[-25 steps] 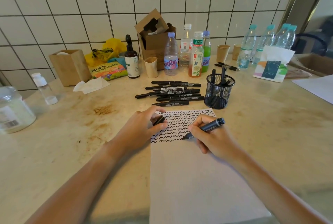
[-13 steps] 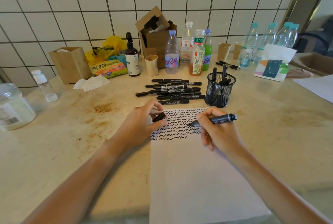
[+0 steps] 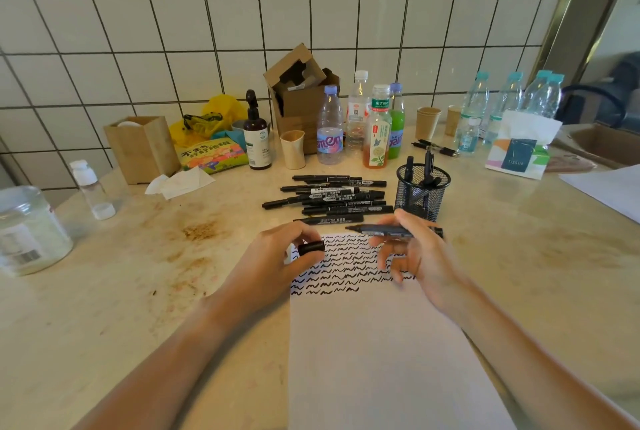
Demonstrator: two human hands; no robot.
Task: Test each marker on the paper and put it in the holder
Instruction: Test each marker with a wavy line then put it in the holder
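A white paper [image 3: 374, 353] lies on the table, its top covered with rows of black squiggles. My right hand [image 3: 419, 256] holds an uncapped black marker [image 3: 391, 231] level above the paper's top edge, tip pointing left. My left hand [image 3: 277, 263] pinches the marker's black cap [image 3: 311, 247] just left of that tip; cap and tip are apart. A pile of several black markers [image 3: 332, 196] lies beyond the paper. The black mesh holder [image 3: 420, 192] stands to the right of the pile with a few markers inside.
Bottles [image 3: 360, 125], paper cups [image 3: 292, 149], a cardboard box [image 3: 298, 97], a wooden box [image 3: 142, 147] and a snack bag [image 3: 211, 154] line the tiled wall. A tissue pack [image 3: 519, 149] sits at right, a plastic jar [image 3: 27, 232] at left.
My right hand lifted the marker off the paper and turned it level with its tip toward the left. My left hand with the cap rose slightly toward it.
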